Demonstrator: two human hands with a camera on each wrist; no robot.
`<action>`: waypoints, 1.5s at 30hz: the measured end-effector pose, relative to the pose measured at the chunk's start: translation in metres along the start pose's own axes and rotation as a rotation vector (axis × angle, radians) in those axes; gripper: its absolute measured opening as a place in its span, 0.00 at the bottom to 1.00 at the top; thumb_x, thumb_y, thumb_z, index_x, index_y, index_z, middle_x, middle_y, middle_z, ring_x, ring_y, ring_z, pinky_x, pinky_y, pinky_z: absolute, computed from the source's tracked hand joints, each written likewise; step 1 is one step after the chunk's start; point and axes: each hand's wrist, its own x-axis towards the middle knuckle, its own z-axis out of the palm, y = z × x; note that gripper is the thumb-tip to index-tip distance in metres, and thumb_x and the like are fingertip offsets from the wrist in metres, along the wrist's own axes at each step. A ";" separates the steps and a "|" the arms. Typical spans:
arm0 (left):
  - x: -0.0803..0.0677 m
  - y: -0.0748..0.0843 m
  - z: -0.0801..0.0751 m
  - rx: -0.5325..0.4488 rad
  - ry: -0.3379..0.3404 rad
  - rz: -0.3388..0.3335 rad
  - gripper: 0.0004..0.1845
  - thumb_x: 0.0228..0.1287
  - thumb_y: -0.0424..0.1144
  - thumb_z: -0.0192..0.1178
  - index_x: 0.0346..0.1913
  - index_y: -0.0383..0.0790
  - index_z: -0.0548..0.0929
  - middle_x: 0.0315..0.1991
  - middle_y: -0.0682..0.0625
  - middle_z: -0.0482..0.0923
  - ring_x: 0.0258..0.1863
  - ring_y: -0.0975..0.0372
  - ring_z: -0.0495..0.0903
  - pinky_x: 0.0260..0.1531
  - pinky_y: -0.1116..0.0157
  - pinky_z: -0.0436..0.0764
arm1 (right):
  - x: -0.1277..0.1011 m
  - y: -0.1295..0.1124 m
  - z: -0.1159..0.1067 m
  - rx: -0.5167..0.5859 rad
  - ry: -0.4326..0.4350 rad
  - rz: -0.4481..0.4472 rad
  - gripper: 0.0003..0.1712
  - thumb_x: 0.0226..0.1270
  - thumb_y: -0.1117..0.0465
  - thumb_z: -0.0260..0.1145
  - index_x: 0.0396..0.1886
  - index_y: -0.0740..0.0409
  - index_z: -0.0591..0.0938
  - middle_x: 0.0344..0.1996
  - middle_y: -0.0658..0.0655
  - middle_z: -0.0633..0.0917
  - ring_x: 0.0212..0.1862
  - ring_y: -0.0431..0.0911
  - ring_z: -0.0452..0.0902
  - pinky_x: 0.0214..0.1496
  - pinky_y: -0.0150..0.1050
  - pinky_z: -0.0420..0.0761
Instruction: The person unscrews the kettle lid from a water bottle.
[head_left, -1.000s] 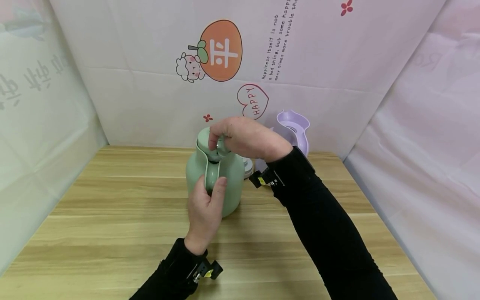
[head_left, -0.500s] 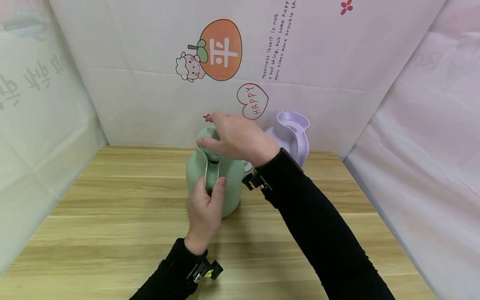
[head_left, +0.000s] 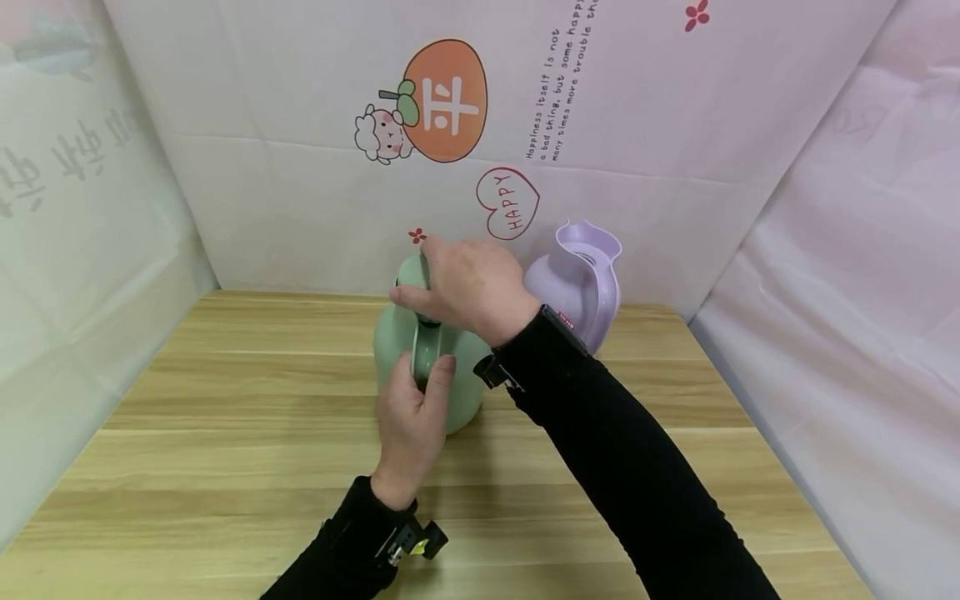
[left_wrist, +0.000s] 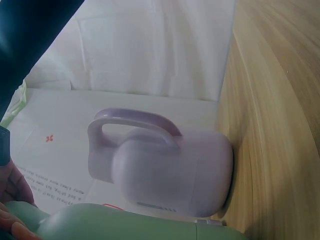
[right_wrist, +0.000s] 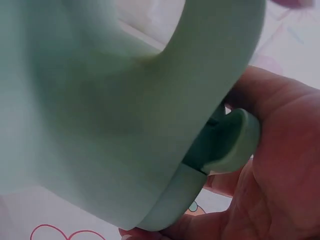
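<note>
A pale green thermos jug (head_left: 467,379) stands upright on the wooden table in the head view, its handle towards me. My left hand (head_left: 408,417) grips that handle, thumb on its right side. Over the jug's top, my right hand (head_left: 476,283) holds the green lid (head_left: 413,271), with the thumb reaching across to the left. In the right wrist view the right hand's fingers curl round the jug's mouth, and a curved green tab (right_wrist: 242,145) sits against the palm. Most of the lid is hidden beneath this hand.
A lilac thermos jug (head_left: 562,287) stands just behind and right of the green one, near the printed cloth backdrop (head_left: 300,192). In the left wrist view, a small greyish item (left_wrist: 210,221) lies between the jugs. White cloth walls (head_left: 840,275) bound both sides of the table.
My right hand has gone from bent fingers at the lid, through a lift with extended fingers, to a hold across the top, its wrist shifting left. The left hand keeps the handle.
</note>
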 end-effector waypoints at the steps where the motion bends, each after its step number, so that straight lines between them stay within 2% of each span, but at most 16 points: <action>1: 0.000 0.000 0.000 -0.004 -0.001 -0.001 0.13 0.78 0.38 0.58 0.33 0.39 0.71 0.22 0.55 0.60 0.19 0.65 0.60 0.24 0.67 0.65 | 0.000 0.000 0.001 0.001 0.011 -0.001 0.31 0.68 0.26 0.62 0.33 0.50 0.75 0.19 0.49 0.70 0.26 0.48 0.75 0.25 0.41 0.70; 7: -0.001 0.000 0.000 -0.026 -0.007 -0.025 0.14 0.79 0.38 0.58 0.32 0.40 0.70 0.21 0.56 0.59 0.19 0.65 0.59 0.23 0.67 0.64 | 0.000 -0.001 0.004 0.002 0.070 0.000 0.25 0.66 0.35 0.63 0.28 0.49 0.71 0.17 0.48 0.64 0.23 0.46 0.67 0.23 0.39 0.63; 11: -0.001 0.000 0.000 -0.033 -0.011 -0.034 0.13 0.79 0.39 0.57 0.33 0.41 0.70 0.22 0.56 0.60 0.20 0.65 0.60 0.24 0.67 0.64 | 0.001 0.000 0.005 0.010 0.078 0.006 0.20 0.63 0.38 0.62 0.29 0.48 0.71 0.18 0.48 0.64 0.22 0.45 0.65 0.24 0.40 0.62; 14: -0.001 0.000 0.000 -0.041 -0.012 -0.028 0.13 0.79 0.39 0.57 0.32 0.41 0.70 0.23 0.55 0.60 0.20 0.65 0.60 0.25 0.67 0.64 | 0.001 0.000 0.005 0.014 0.083 0.007 0.18 0.62 0.39 0.62 0.33 0.48 0.75 0.17 0.48 0.65 0.23 0.46 0.67 0.24 0.40 0.64; 19: -0.001 0.000 0.001 -0.030 -0.006 -0.013 0.13 0.79 0.38 0.58 0.32 0.41 0.71 0.22 0.55 0.60 0.20 0.65 0.60 0.25 0.67 0.65 | 0.003 0.002 0.000 0.001 0.085 0.025 0.25 0.61 0.37 0.62 0.53 0.42 0.82 0.18 0.49 0.73 0.25 0.49 0.74 0.25 0.42 0.69; 21: -0.001 0.000 0.001 -0.026 -0.001 -0.013 0.14 0.79 0.38 0.58 0.32 0.41 0.70 0.22 0.56 0.60 0.20 0.65 0.60 0.25 0.67 0.64 | 0.004 0.003 -0.004 0.007 0.080 0.038 0.27 0.61 0.37 0.62 0.56 0.41 0.82 0.20 0.51 0.77 0.27 0.50 0.76 0.26 0.42 0.71; 26: -0.002 0.001 0.001 -0.028 -0.005 -0.023 0.15 0.79 0.39 0.58 0.31 0.42 0.68 0.22 0.56 0.58 0.19 0.65 0.58 0.24 0.67 0.62 | 0.004 0.008 -0.016 0.041 0.083 0.068 0.26 0.62 0.36 0.61 0.55 0.42 0.80 0.24 0.52 0.82 0.30 0.52 0.77 0.28 0.43 0.73; 34: -0.001 0.001 0.001 -0.033 -0.002 -0.055 0.12 0.78 0.41 0.59 0.35 0.39 0.74 0.23 0.54 0.62 0.23 0.62 0.65 0.27 0.65 0.68 | -0.002 0.021 -0.030 0.096 0.115 0.103 0.32 0.64 0.31 0.59 0.62 0.40 0.80 0.31 0.50 0.83 0.34 0.51 0.77 0.30 0.44 0.73; 40: -0.002 0.001 0.001 -0.016 0.011 -0.041 0.11 0.78 0.40 0.59 0.36 0.38 0.75 0.23 0.54 0.61 0.22 0.62 0.65 0.26 0.65 0.67 | -0.006 0.033 -0.033 0.162 0.113 0.110 0.35 0.65 0.34 0.60 0.67 0.44 0.78 0.35 0.50 0.83 0.37 0.50 0.76 0.35 0.42 0.71; 45: -0.001 0.001 0.001 -0.002 0.032 -0.039 0.12 0.78 0.40 0.60 0.36 0.37 0.75 0.23 0.54 0.60 0.22 0.62 0.64 0.25 0.66 0.67 | -0.012 0.045 -0.032 0.196 0.115 0.158 0.37 0.64 0.34 0.59 0.69 0.43 0.77 0.37 0.49 0.82 0.38 0.49 0.74 0.35 0.43 0.70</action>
